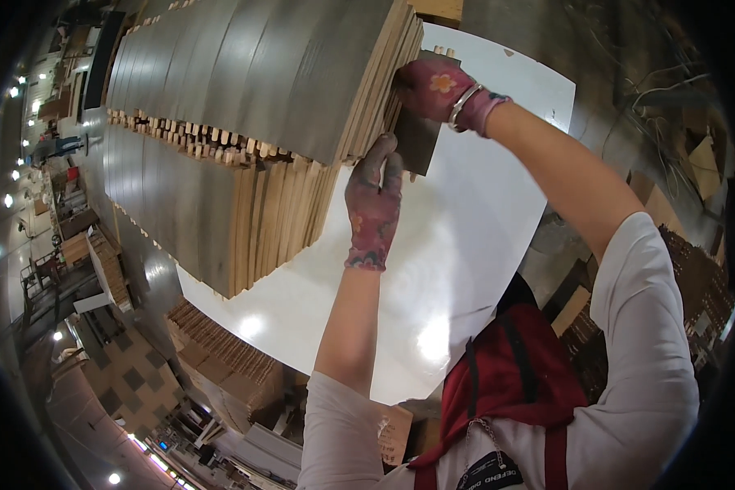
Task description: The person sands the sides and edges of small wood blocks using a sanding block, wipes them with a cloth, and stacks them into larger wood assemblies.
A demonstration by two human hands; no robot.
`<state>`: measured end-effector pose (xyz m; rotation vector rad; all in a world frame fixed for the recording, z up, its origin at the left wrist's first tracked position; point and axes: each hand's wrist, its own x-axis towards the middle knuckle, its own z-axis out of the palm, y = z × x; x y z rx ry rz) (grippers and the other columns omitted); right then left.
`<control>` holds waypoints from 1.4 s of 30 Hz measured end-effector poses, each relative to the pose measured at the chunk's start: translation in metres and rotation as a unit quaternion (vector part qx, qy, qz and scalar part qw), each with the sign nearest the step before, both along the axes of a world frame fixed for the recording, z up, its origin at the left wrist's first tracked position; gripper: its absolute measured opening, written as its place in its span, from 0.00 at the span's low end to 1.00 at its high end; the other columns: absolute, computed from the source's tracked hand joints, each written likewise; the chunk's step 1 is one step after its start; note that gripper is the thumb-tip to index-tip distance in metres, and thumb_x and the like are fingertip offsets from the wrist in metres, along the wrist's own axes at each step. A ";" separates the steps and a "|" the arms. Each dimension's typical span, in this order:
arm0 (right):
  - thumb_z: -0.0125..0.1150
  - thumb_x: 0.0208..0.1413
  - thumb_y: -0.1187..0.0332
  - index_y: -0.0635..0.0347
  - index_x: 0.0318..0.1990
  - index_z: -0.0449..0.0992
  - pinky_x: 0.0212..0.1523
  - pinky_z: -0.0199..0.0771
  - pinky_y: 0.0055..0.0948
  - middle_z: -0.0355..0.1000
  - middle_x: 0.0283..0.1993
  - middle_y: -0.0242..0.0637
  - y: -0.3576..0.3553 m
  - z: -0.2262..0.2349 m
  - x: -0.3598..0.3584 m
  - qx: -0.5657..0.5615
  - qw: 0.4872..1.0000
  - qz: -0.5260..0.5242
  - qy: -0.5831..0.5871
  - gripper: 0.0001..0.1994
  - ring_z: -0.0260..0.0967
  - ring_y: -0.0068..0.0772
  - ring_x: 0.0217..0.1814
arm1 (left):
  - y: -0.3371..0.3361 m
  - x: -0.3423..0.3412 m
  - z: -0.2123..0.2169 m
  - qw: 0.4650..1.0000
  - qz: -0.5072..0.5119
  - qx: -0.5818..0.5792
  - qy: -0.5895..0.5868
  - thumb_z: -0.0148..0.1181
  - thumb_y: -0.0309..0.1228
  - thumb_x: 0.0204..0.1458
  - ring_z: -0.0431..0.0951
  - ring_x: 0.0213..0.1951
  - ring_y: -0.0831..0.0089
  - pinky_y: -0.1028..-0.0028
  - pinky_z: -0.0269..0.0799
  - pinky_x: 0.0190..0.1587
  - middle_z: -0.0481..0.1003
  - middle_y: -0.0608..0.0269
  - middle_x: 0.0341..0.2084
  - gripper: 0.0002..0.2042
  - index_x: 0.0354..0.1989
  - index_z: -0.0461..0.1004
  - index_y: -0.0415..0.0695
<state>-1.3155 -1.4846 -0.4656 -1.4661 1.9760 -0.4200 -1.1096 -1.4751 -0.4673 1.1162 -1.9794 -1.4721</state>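
Observation:
Both my hands wear stained pink gloves with a flower pattern. My right hand (pixel 439 90), with a metal bracelet at its wrist, is closed at the end of the upper stack of wooden boards (pixel 322 77), gripping a dark grey board (pixel 421 145) beside it; its fingertips are partly hidden. Nearer me, my left hand (pixel 373 204) has its fingers stretched up against the lower corner of that same stack. The boards have grey faces, pale wood edges and rounded tabs along their ends. A second stack of boards (pixel 257 220) lies to the left.
The stacks lie on a glossy white tabletop (pixel 433 261). Below left stands a pile of flattened cardboard (pixel 220 351). More cardboard (pixel 686 278) is at the right, with cables (pixel 670 98) on the floor beyond. A red apron (pixel 506 376) hangs at my front.

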 end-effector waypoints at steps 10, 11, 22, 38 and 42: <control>0.47 0.61 0.53 0.57 0.59 0.65 0.59 0.61 0.31 0.69 0.56 0.38 -0.039 -0.107 -0.112 -0.171 0.939 -0.219 -0.203 0.24 0.64 0.34 0.59 | -0.022 0.068 -0.148 0.869 0.203 0.364 0.268 0.41 0.54 0.57 0.51 0.66 0.66 0.56 0.43 0.66 0.54 0.63 0.64 0.32 0.64 0.53 0.46; 0.47 0.60 0.52 0.58 0.59 0.65 0.59 0.61 0.31 0.69 0.57 0.38 -0.048 -0.112 -0.112 -0.150 0.938 -0.224 -0.220 0.25 0.63 0.34 0.59 | -0.025 0.062 -0.162 0.874 0.188 0.362 0.263 0.41 0.54 0.57 0.51 0.66 0.65 0.56 0.43 0.66 0.54 0.64 0.64 0.32 0.64 0.54 0.47; 0.45 0.58 0.42 0.61 0.58 0.67 0.62 0.55 0.34 0.67 0.58 0.44 -0.058 -0.094 -0.102 -0.024 0.896 -0.185 -0.403 0.32 0.61 0.38 0.61 | -0.055 0.028 -0.149 0.780 0.339 0.474 0.228 0.40 0.47 0.58 0.58 0.63 0.63 0.58 0.55 0.62 0.60 0.64 0.63 0.25 0.62 0.60 0.50; 0.48 0.53 0.34 0.40 0.24 0.66 0.42 0.60 0.35 0.60 0.23 0.20 -0.016 -0.167 -0.106 0.033 0.810 -0.269 -0.519 0.22 0.55 0.22 0.30 | 0.010 -0.033 -0.103 0.753 0.354 0.493 0.253 0.38 0.57 0.59 0.59 0.61 0.66 0.66 0.52 0.63 0.59 0.63 0.61 0.30 0.62 0.57 0.49; 0.45 0.53 0.33 0.49 0.56 0.69 0.61 0.52 0.46 0.65 0.60 0.35 0.004 -0.184 -0.094 -0.121 0.779 -0.415 -0.454 0.34 0.56 0.36 0.63 | 0.011 -0.007 -0.128 0.697 0.366 0.547 0.287 0.39 0.60 0.56 0.60 0.57 0.69 0.56 0.54 0.58 0.60 0.75 0.60 0.28 0.59 0.61 0.56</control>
